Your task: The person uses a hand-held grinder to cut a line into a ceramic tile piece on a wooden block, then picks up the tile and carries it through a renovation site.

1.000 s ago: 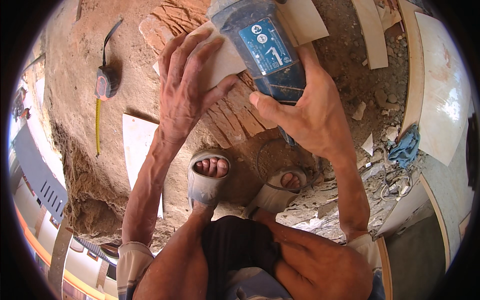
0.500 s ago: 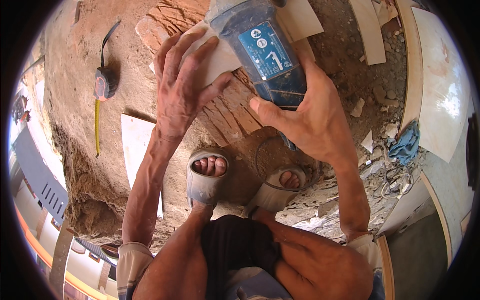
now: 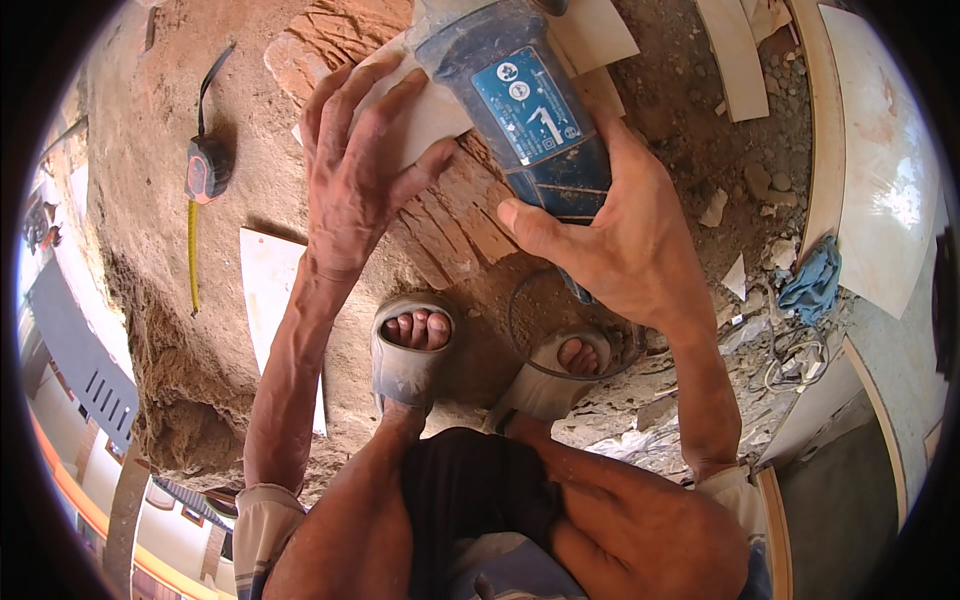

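Observation:
My left hand (image 3: 360, 170) rests with fingers apart and slightly bent on a pale tile piece (image 3: 425, 130), which lies on grooved red bricks (image 3: 440, 235). My right hand (image 3: 630, 230) grips the body of a blue power tool (image 3: 550, 175) with a label on it, thumb across the near end. The tool's head reaches over the tile and past the top of the view. Another pale board (image 3: 590, 35) lies beside it. A black cable loops below the tool toward my sandalled right foot (image 3: 570, 360).
A tape measure (image 3: 208, 170), partly pulled out, and a white tile offcut (image 3: 270, 300) lie at left, by a crumbled earth edge (image 3: 180, 400). At right are offcuts (image 3: 730, 60), rubble, a blue cloth (image 3: 810, 285), tangled wire and large pale panels (image 3: 880, 150).
The view has shifted slightly, with my hands, the tool and the tile appearing a little further left and up. Both hands keep their hold and pose.

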`<state>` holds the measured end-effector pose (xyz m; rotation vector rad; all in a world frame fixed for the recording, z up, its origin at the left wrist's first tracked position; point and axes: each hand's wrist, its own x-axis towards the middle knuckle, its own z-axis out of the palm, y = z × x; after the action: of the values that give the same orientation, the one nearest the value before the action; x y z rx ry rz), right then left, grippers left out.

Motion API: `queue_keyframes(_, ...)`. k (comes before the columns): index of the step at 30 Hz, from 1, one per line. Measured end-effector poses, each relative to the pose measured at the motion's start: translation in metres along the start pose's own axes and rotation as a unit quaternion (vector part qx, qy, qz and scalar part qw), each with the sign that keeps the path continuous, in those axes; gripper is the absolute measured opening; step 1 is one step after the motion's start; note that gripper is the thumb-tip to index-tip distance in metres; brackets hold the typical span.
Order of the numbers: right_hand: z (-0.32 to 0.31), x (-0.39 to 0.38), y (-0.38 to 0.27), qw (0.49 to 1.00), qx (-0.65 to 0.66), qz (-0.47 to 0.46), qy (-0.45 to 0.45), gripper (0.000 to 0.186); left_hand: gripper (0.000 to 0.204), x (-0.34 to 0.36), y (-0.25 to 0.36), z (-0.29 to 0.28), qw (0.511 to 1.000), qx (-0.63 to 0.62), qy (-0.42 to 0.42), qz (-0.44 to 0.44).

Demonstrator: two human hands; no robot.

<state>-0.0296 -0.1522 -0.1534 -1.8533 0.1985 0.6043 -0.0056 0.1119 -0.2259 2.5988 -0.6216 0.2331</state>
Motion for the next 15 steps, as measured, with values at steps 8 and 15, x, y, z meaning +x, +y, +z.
queue_keyframes(8,-0.0012,-0.0042,0.0018,1.0,-0.011,-0.006,0.005,0.069,0.071,-0.0022,0.0,0.0019,1.0,0.005,0.002,-0.007)
queue_keyframes(15,-0.0025,-0.0065,0.0035,1.0,0.007,-0.006,0.0,0.069,0.073,-0.0026,0.001,0.0017,1.0,0.0,0.001,-0.015)
